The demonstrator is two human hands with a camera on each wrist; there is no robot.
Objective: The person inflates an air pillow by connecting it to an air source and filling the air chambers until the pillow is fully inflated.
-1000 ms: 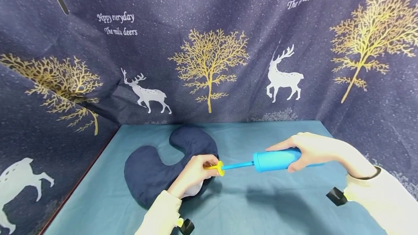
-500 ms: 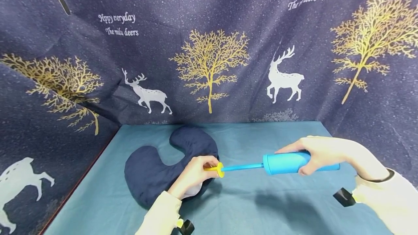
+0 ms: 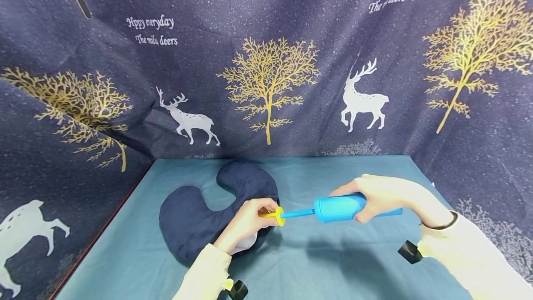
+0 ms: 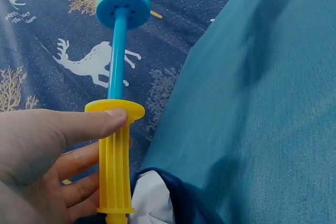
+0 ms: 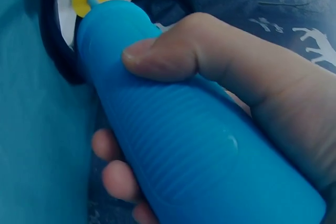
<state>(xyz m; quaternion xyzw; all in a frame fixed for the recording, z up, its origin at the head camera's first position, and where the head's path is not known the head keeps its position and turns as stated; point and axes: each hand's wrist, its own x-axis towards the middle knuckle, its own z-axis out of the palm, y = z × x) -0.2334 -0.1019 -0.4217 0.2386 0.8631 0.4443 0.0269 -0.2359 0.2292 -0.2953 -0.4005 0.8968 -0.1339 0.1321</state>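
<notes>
White script on the dark blue curtain reads "Hppy everyday / The milu deers" at the upper left of the head view. The same lines repeat at the upper right, partly lost in a fold. Gold trees and white deer are printed around the words.

Low in the centre of that view, a person holds a hand air pump level above a teal tablecloth. The right hand comes in from the lower right, wrist bent. Its thumb lies along the top of the ribbed blue pump barrel and its fingers curl underneath, gripping it. The left hand reaches up from the bottom centre. Its thumb presses against the flange of the yellow pump handle and its fingers curl behind the ribbed grip, pinching it. A thin blue pump rod shows between handle and barrel.

The left hand sits over the right edge of a navy U-shaped neck pillow lying on the cloth at centre left. A scrap of white material shows at the pillow beside the handle's tip.
</notes>
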